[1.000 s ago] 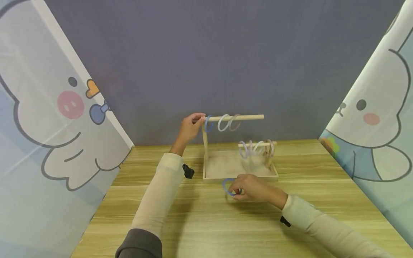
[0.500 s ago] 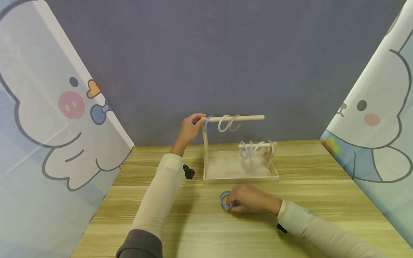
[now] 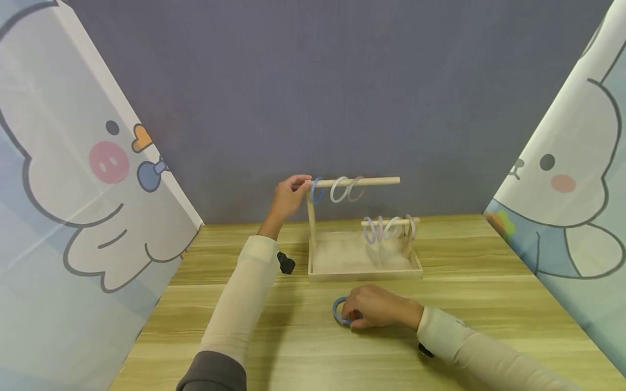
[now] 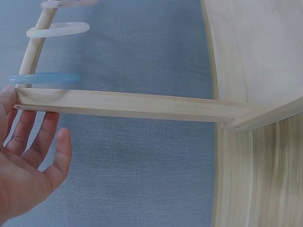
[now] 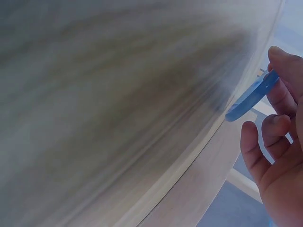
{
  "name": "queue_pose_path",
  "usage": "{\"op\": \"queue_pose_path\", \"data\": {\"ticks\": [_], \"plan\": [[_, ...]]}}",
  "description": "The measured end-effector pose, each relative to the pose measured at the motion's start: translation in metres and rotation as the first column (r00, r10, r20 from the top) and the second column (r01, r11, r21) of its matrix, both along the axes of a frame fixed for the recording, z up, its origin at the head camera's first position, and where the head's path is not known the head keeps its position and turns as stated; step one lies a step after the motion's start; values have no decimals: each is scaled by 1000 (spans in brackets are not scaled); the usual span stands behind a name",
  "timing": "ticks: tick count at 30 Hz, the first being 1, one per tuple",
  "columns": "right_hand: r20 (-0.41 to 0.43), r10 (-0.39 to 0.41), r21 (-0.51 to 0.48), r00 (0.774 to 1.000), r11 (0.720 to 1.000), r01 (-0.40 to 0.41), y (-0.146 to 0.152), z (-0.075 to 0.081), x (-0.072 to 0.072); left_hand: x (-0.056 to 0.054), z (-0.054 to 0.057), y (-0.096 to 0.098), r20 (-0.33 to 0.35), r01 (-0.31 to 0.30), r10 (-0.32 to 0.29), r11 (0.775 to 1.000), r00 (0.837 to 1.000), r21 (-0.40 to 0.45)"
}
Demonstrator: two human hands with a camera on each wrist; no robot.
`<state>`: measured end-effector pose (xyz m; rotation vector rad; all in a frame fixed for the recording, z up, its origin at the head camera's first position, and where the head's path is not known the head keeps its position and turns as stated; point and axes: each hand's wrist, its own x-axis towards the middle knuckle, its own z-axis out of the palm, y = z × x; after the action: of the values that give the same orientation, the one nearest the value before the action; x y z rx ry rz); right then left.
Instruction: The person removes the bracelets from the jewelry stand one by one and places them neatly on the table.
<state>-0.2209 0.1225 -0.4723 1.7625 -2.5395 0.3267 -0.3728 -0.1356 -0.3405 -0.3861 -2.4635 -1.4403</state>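
Note:
My left hand point(image 3: 287, 198) grips the top of the tall post point(image 4: 123, 103) of a wooden bangle stand point(image 3: 364, 276), thumb on one side and fingers behind it. Right beside that grip, a blue bangle point(image 4: 47, 78) hangs on the upper bar point(image 3: 383, 181). Farther along hang a white bangle point(image 4: 61, 30) and a brownish-pink one point(image 3: 355, 199). In front of the stand, my right hand point(image 3: 375, 307) pinches another blue bangle point(image 5: 251, 100) between thumb and fingers, low over the table. Part of that bangle is hidden by the fingers in the head view.
On the stand's shorter bar point(image 3: 365, 222) hang several lilac, white and brownish bangles. The wood-grain table point(image 3: 235, 347) reaches a grey backdrop point(image 3: 342, 98) behind the stand. Cartoon-printed panels point(image 3: 44, 163) flank both sides.
My right hand has brought the blue bangle back from the tray's front edge, down toward the table and nearer to me. The left hand keeps its grip on the post.

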Motion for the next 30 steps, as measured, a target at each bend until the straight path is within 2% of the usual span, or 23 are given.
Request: {"op": "queue_pose_path", "data": {"ticks": [8, 16, 25, 30], "plan": [[30, -15, 42, 999, 999, 13, -1, -3, -2, 1, 1, 0, 2, 0, 0, 1000, 1000, -8], [105, -51, 118, 993, 992, 38, -3, 1, 0, 1, 1, -1, -8, 7, -7, 1000, 1000, -10], [96, -15, 116, 995, 993, 4, -1, 0, 1, -1, 0, -1, -9, 11, -11, 1000, 1000, -9], [85, -24, 132, 996, 991, 13, -2, 0, 2, -3, -1, -1, -7, 4, -4, 1000, 1000, -21]]}}
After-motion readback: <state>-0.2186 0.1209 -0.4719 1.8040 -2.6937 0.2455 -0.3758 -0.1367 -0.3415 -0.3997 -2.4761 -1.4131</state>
